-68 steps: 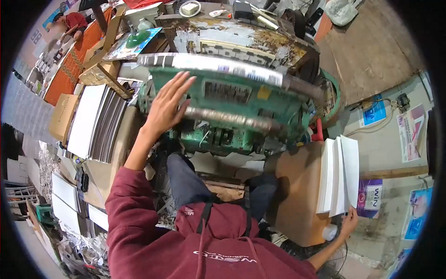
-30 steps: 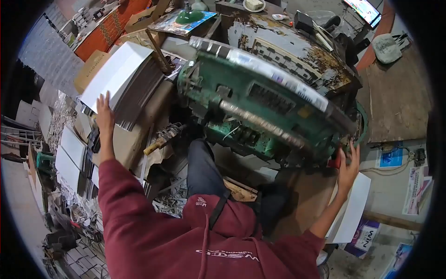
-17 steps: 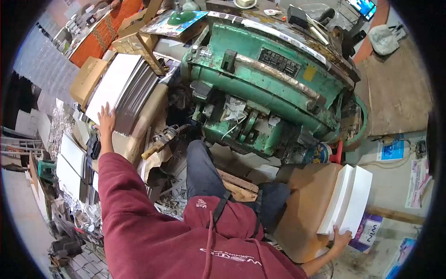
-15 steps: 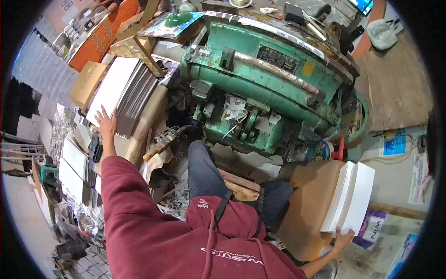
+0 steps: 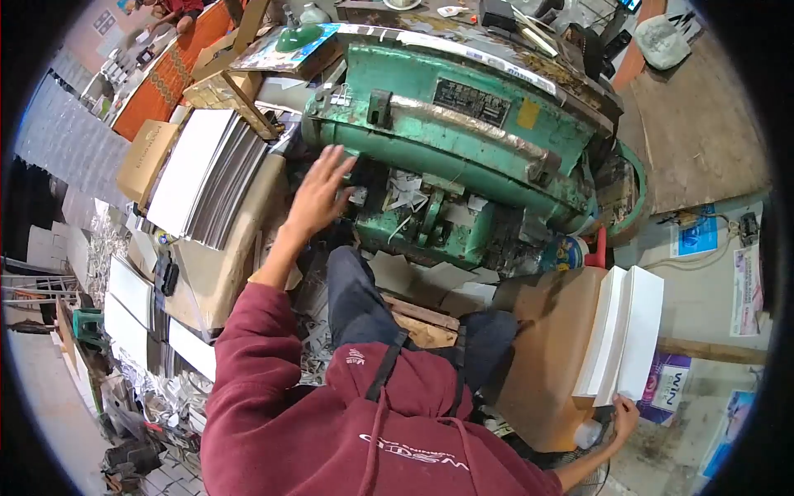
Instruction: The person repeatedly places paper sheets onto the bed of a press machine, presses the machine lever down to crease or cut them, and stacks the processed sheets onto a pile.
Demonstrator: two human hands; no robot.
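Note:
My left hand (image 5: pixel 321 194) is raised in front of the left part of the green machine (image 5: pixel 463 124), fingers apart, holding nothing. My right hand (image 5: pixel 626 414) is at the lower corner of the white sheet stack (image 5: pixel 633 335) on the brown board (image 5: pixel 550 347) at the right, its fingers closed on the sheet edge. Another stack of sheets (image 5: pixel 194 174) lies on the wrapped bench at the left. A metal bar (image 5: pixel 463 128) runs across the machine's front, and loose paper scraps (image 5: pixel 407 190) lie in its lower part.
A cardboard box (image 5: pixel 147 159) stands beyond the left stack. More sheets (image 5: pixel 128 306) and paper shreds lie at the lower left. A red handle (image 5: pixel 597 248) and a jar (image 5: pixel 567 252) are between machine and board. Another person (image 5: pixel 178 12) sits at the far upper left.
My left hand has left the left stack and moved right, to the front of the machine. My right hand stays at the right stack's lower corner. The view has shifted slightly.

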